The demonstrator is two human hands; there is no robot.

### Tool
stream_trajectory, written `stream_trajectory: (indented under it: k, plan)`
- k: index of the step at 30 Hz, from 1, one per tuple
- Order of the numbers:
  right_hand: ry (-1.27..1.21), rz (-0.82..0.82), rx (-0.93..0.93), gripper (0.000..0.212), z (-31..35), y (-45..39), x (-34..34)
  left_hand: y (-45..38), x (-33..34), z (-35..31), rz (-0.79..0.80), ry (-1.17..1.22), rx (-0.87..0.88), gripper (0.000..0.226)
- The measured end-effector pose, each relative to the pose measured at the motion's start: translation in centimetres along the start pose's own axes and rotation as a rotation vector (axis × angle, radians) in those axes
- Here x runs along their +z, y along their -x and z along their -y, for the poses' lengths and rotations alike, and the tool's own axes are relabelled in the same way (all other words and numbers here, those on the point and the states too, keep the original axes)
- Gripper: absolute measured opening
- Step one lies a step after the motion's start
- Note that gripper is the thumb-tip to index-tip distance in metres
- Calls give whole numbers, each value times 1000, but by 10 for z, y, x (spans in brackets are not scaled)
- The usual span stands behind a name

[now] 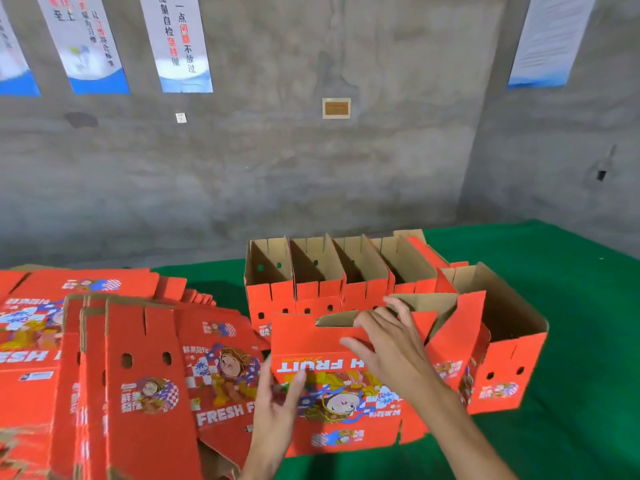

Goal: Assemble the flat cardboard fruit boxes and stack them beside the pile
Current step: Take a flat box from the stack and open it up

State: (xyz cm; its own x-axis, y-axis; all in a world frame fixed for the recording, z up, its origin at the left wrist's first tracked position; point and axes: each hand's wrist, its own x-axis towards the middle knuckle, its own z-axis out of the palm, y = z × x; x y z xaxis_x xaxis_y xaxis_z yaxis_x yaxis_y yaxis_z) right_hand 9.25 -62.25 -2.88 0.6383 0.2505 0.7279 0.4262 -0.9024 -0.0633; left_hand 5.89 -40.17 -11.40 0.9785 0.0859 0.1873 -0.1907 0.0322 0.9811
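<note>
- The right hand [384, 344] is lying with fingers straight and spread over the top edge of a half-folded red printed cardboard fruit box [346, 386], fingertips touching the brown inner flap at its upper rim.
- The left hand [277, 396] is gripping the same box at its lower left edge, thumb lying across the printed red face and the other fingers hidden behind the panel.
- This box is sitting directly under and between both hands, its "FRUIT" lettering reading upside down from the wearer's side, its base resting on the green cloth-covered table [571, 341].
- Just right of the right hand, an open assembled red box [498, 358] is standing upright, touching the box being held.
- Beyond the right hand, a row of assembled red boxes [329, 282] is standing side by side with brown insides showing.
- Left of the left hand, a sprawling pile of flat red cardboard blanks [104, 368] is lying on the table, some overlapping and slanted.
- Farther off, a grey concrete wall [311, 168] is carrying hanging blue-and-white posters [176, 43].
</note>
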Motion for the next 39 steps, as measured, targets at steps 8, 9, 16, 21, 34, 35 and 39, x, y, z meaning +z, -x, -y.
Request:
stream_trajectory:
  k: [8, 9, 16, 21, 34, 35, 39]
  plan:
    - [-133, 183, 100, 40, -10, 12, -15, 3, -3, -14, 38, -33, 322, 50]
    - [-150, 192, 107, 43, -10, 16, -14, 7, -2, -11, 40, -7, 312, 43]
    - [-70, 273, 14, 53, -10, 30, -7, 20, 13, -9, 183, 118, 211, 16]
    - [-83, 514, -52, 37, 15, 30, 6, 19, 24, -9, 295, -247, 321, 39]
    - [52, 663, 385, 85, 5, 29, -16, 9, 7, -5, 190, -585, 139, 54]
    - [46, 692, 466, 83, -2, 32, -17, 11, 11, -4, 161, -597, 134, 60]
    - [113, 644, 619, 65, -9, 36, -9, 11, 31, -2, 55, -545, 136, 76]
